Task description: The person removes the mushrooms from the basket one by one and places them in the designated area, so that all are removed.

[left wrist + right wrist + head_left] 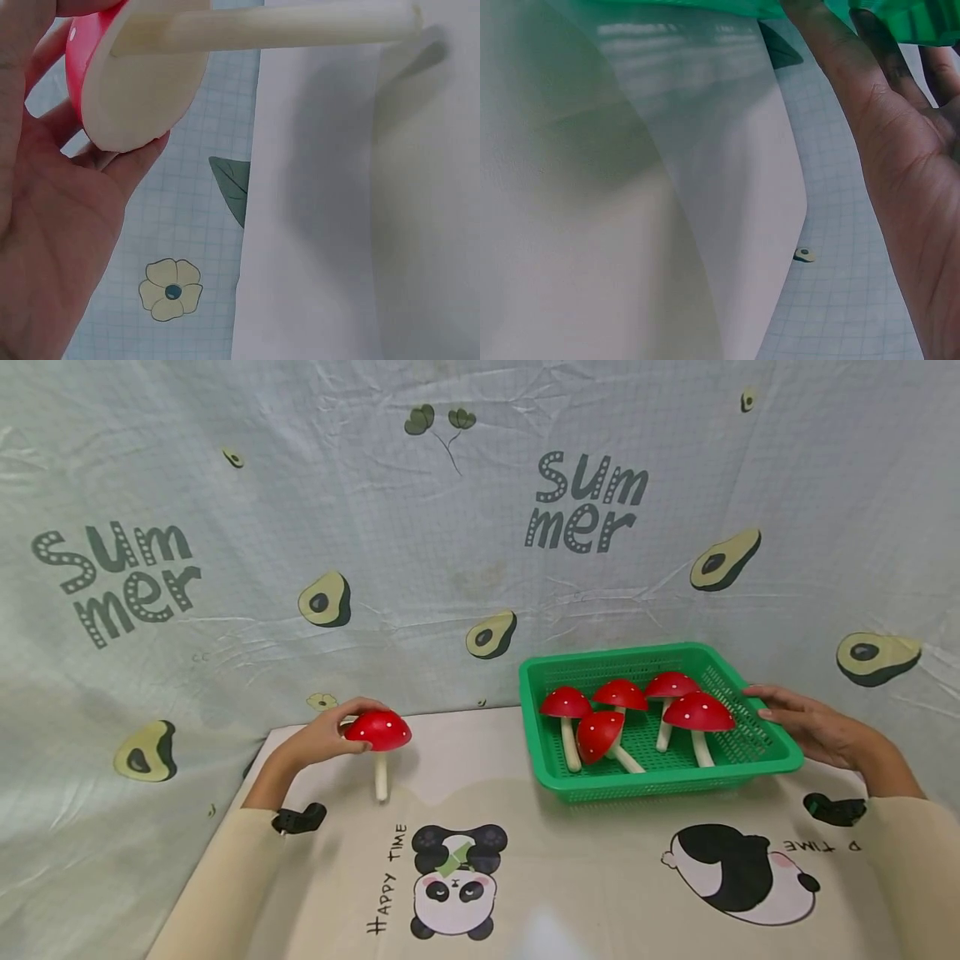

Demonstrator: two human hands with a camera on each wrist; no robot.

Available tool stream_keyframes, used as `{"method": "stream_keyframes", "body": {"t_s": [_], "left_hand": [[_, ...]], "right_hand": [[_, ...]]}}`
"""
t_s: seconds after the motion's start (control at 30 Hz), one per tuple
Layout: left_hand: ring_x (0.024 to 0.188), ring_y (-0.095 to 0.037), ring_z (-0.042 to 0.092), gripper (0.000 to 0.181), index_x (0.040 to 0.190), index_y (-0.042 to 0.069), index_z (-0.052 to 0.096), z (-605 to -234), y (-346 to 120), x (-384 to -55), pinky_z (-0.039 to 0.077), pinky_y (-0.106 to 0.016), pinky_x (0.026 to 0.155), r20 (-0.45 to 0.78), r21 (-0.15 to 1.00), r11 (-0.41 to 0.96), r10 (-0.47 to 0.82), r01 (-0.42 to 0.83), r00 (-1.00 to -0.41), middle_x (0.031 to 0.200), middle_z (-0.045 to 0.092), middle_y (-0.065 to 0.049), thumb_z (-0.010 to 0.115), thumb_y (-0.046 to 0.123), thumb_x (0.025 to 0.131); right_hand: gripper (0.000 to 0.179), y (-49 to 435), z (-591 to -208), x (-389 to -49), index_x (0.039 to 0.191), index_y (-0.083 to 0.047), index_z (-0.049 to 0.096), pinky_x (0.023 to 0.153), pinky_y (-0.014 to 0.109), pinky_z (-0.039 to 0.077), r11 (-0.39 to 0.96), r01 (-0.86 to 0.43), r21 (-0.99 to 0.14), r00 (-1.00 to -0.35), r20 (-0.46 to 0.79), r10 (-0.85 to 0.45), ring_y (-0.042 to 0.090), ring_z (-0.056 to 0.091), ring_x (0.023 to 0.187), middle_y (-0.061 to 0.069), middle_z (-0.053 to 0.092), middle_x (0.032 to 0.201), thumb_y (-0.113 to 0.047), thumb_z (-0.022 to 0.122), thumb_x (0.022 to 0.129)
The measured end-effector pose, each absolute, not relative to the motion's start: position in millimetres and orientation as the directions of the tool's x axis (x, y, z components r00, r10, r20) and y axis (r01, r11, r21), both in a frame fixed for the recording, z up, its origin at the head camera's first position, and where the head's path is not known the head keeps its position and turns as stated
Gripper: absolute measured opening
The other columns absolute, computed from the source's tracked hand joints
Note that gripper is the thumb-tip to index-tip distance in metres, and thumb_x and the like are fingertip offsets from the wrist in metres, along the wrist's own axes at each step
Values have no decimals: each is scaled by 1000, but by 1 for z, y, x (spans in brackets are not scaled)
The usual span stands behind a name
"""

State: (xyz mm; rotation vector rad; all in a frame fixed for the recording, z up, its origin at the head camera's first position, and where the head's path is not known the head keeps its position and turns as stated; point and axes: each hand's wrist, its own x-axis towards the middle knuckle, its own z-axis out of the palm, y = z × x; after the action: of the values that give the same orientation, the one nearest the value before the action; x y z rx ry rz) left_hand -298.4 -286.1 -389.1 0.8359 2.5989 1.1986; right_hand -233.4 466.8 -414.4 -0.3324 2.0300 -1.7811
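Head view: "summer" lettering (140, 597) upper left; left hand (328, 737) curls round mushroom (382, 731), stem (381, 778) near-vertical, pointing down; right hand (821, 728) grips basket (667, 781).

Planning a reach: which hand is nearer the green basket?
Right hand, touching the green basket at its right side; left hand is away to its left.

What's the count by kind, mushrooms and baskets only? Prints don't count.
Red mushrooms: 6 (5 in the basket, 1 in the left hand)
Green baskets: 1
Total: 7
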Motion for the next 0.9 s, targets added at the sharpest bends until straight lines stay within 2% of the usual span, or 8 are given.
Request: {"method": "stream_keyframes", "body": {"t_s": [0.2, 0.47, 0.9], "left_hand": [[127, -39, 46, 59, 137, 5, 54, -389, -287, -307, 57, -32, 87, 86, 736, 525, 554, 427, -828, 137, 54, -18, 76, 7, 82], [127, -43, 45, 63, 138, 3, 51, -387, -286, -318, 58, -44, 89, 62, 719, 563, 532, 407, -845, 138, 52, -22, 76, 6, 81], [129, -41, 44, 64, 140, 3, 49, -393, -287, -331, 56, -45, 93, 41, 745, 556, 514, 369, -857, 140, 50, -21, 73, 2, 81]], "right_hand": [[40, 465, -414, -232, 143, -33, 41, 85, 42, 60, 176, 104, -979, -895, -169, -412, 17, 66, 103, -7, 45, 130, -11, 34, 111], [39, 463, -412, -231, 143, -33, 38, 85, 41, 60, 186, 107, -977, -899, -175, -402, 17, 65, 104, -7, 43, 131, -12, 34, 111], [39, 463, -411, -231, 143, -34, 39, 85, 41, 60, 193, 110, -975, -905, -179, -387, 17, 66, 104, -7, 43, 130, -12, 34, 111]]}}
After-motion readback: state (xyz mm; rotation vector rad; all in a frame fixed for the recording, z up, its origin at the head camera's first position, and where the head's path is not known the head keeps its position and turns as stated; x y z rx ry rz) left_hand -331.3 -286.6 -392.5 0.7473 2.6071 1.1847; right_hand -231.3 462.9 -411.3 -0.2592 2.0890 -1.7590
